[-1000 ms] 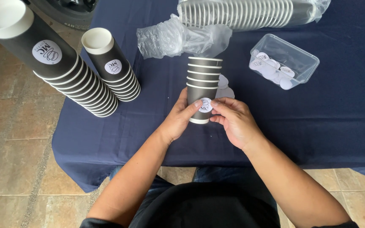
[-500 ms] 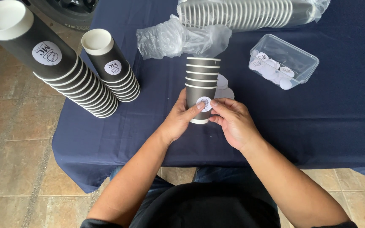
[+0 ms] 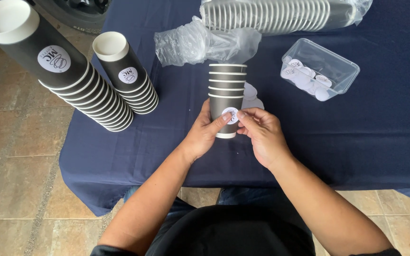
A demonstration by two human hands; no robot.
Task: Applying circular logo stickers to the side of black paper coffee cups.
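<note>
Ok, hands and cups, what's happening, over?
Left hand and right hand pressing round white sticker onto short stack of black paper cups. Nothing blocking.

A round white sticker (image 3: pixel 230 114) sits on the dark cup between both thumbs. To the right of the hands, a clear plastic tub (image 3: pixel 338 64) holds more white stickers. Far left, two cup stacks each carry a round white label (image 3: pixel 53 59).
</note>
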